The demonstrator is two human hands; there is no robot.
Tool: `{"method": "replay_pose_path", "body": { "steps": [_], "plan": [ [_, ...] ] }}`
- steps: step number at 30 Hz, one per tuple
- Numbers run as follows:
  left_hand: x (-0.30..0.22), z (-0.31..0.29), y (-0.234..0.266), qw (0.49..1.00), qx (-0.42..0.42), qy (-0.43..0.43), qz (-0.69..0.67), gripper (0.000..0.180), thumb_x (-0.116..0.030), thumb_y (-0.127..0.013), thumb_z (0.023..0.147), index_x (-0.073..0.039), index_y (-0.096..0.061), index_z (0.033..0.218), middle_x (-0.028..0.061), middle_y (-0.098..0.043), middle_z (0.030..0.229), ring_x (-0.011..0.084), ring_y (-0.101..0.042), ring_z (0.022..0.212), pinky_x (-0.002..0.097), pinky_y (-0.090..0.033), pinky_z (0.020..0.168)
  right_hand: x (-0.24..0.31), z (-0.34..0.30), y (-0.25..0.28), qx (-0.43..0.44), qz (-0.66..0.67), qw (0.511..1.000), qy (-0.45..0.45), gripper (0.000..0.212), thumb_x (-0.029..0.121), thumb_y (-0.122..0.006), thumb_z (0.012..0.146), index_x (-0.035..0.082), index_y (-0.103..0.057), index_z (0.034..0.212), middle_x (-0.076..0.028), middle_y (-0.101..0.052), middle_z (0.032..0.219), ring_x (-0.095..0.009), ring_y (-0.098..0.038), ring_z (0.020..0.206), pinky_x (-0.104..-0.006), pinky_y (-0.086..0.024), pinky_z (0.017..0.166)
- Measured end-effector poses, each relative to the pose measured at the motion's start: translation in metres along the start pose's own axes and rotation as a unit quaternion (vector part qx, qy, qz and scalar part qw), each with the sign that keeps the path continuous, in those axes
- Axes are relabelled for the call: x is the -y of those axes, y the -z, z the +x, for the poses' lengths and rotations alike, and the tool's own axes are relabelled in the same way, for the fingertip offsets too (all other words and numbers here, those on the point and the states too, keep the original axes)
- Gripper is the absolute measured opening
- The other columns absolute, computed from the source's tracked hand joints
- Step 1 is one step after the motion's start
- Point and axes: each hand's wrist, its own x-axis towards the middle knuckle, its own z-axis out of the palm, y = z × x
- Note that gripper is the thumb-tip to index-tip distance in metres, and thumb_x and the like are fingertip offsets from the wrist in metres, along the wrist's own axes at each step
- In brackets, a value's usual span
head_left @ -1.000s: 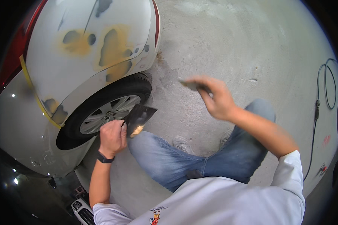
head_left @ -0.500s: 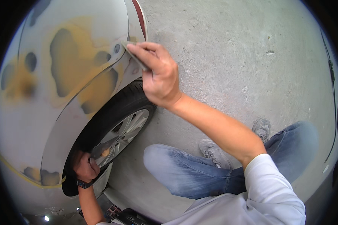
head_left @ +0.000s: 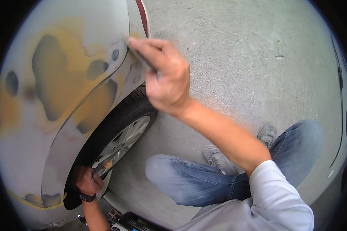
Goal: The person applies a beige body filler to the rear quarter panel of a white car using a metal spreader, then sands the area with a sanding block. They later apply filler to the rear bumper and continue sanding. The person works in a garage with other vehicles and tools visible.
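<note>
My right hand (head_left: pixel 167 75) is closed around a thin, flat grey-green spreader (head_left: pixel 142 59), smeared by motion. The spreader's far edge meets the pale car body (head_left: pixel 104 19) near a panel seam, close to the red tail light (head_left: pixel 142 15). Low on the left, in front of the wheel (head_left: pixel 129 134), my left hand (head_left: pixel 89 181) is closed on a flat grey blade (head_left: pixel 104 163) that carries a small orange-tan lump (head_left: pixel 108 164). The blade's handle is hidden in the fist. Yellowish sanded areas (head_left: pixel 61 65) with dark grey patches (head_left: pixel 44 73) mark the body panel.
Yellow tape (head_left: pixel 34 206) runs along the panel's lower edge. My bent legs in jeans (head_left: pixel 189 179) and grey shoes (head_left: pixel 219 159) are over the concrete floor (head_left: pixel 235 46). A black cable (head_left: pixel 340 104) lies at the far right.
The car body's patches sit further left and lower in view as my head shifts. My right hand with the spreader has moved slightly along the panel's edge. Both hands keep their holds.
</note>
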Motion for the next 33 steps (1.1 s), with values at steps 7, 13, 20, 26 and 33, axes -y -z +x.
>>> {"method": "replay_pose_path", "body": {
  "steps": [7, 13, 20, 26, 33],
  "plan": [
    [0.001, -0.001, 0.003, 1.0, 0.016, 0.013, 0.015, 0.013, -0.003, -0.058, 0.077, -0.004, -0.059, 0.09, 0.0141, -0.057, 0.071, 0.0352, -0.055, 0.06, 0.0449, -0.044, 0.056, 0.017, -0.019, 0.026, 0.069, 0.082, 0.994, -0.007, 0.055, -0.015, -0.062, 0.078, 0.01, -0.074, 0.126, -0.016, -0.072, 0.112, -0.028, -0.073, 0.096, -0.0346, -0.06, 0.082],
    [0.004, -0.013, 0.001, 1.0, 0.025, 0.011, -0.004, 0.019, -0.006, -0.053, 0.089, 0.003, -0.06, 0.104, 0.0211, -0.057, 0.08, 0.0418, -0.055, 0.067, 0.0484, -0.045, 0.061, -0.014, 0.031, 0.015, 0.018, 0.041, 0.999, 0.004, 0.045, -0.012, -0.062, 0.083, 0.009, -0.075, 0.121, -0.014, -0.074, 0.106, -0.028, -0.074, 0.092, -0.0343, -0.059, 0.078],
    [0.003, -0.014, 0.006, 0.999, 0.051, 0.016, 0.008, 0.017, -0.006, -0.053, 0.089, 0.002, -0.059, 0.102, 0.0197, -0.057, 0.079, 0.0403, -0.055, 0.065, 0.0479, -0.043, 0.06, 0.015, -0.025, -0.009, -0.026, 0.051, 0.996, -0.064, 0.052, -0.012, -0.064, 0.075, 0.012, -0.077, 0.119, -0.013, -0.07, 0.106, -0.033, -0.069, 0.093, -0.0407, -0.059, 0.08],
    [0.001, -0.007, 0.005, 0.999, 0.027, 0.014, 0.023, 0.012, -0.004, -0.055, 0.082, -0.003, -0.057, 0.093, 0.0144, -0.057, 0.072, 0.0359, -0.054, 0.06, 0.0462, -0.042, 0.056, 0.026, -0.038, 0.008, 0.038, 0.073, 0.995, -0.063, 0.062, -0.015, -0.058, 0.068, 0.013, -0.077, 0.12, -0.013, -0.071, 0.102, -0.032, -0.069, 0.09, -0.0399, -0.059, 0.078],
    [0.002, -0.01, 0.0, 1.0, 0.018, 0.005, 0.006, 0.014, -0.003, -0.052, 0.088, 0.002, -0.058, 0.099, 0.0181, -0.057, 0.075, 0.0382, -0.054, 0.062, 0.047, -0.043, 0.058, -0.015, 0.035, 0.023, 0.022, 0.05, 0.998, -0.026, 0.041, -0.009, -0.06, 0.083, 0.007, -0.075, 0.117, -0.016, -0.073, 0.099, -0.033, -0.072, 0.083, -0.0397, -0.058, 0.074]
  ]
}}
